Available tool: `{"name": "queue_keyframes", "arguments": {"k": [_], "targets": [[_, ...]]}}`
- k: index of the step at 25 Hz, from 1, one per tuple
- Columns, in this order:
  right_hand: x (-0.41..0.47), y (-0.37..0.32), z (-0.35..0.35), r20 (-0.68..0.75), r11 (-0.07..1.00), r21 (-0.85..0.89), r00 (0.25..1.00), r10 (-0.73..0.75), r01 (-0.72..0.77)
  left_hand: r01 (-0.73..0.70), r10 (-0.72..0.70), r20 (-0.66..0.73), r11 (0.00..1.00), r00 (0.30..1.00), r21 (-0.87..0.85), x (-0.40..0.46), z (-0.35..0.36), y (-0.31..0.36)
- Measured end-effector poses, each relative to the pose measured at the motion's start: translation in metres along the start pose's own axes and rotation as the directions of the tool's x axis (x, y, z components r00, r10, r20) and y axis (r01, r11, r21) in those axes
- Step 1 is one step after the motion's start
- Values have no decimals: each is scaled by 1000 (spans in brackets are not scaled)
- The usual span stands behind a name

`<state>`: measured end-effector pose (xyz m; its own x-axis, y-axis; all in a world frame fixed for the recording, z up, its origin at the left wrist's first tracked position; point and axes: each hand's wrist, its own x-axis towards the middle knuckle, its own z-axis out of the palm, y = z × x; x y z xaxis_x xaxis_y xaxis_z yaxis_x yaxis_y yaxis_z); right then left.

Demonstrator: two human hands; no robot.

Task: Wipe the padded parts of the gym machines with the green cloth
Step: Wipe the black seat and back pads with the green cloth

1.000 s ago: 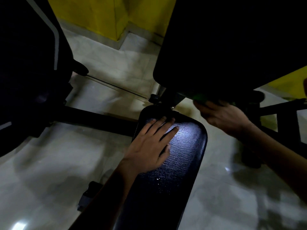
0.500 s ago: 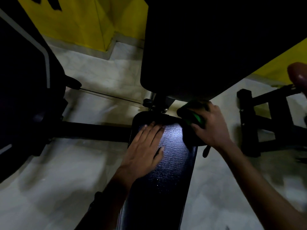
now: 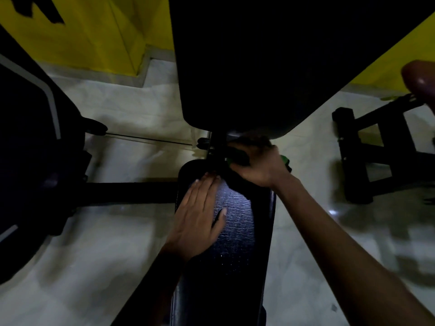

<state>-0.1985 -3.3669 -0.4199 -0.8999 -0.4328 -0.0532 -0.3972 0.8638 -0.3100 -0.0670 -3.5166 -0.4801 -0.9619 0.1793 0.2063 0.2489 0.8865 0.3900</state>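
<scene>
While the left hand (image 3: 200,217) lies flat on the seat pad (image 3: 237,231), the right hand (image 3: 256,163) grips the green cloth (image 3: 283,159) bunched at frame centre; being probably soft and light, it is best held as a wad.

A yellow wall (image 3: 89,36) meets the pale tiled floor (image 3: 94,243). A black metal frame (image 3: 376,151) stands right; a thin cable (image 3: 150,138) runs left.
</scene>
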Motion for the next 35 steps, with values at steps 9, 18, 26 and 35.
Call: {"name": "queue_keyframes", "arguments": {"k": [9,18,26,35], "targets": [[-22,33,-22,177,968,230,982,61,-102,22,-22,14,1000,1000,-4,1,0,-2],[73,-63,15,431,927,371,873,-229,61,20,-21,-31,999,999,-30,-2,0,-3],[17,47,-20,458,926,318,888,39,-204,11,-11,-6,1000,1000,-19,0,1,-4],[-141,25,70,34,275,883,636,771,-381,-354,329,166,922,930,157,20,3,12]]}}
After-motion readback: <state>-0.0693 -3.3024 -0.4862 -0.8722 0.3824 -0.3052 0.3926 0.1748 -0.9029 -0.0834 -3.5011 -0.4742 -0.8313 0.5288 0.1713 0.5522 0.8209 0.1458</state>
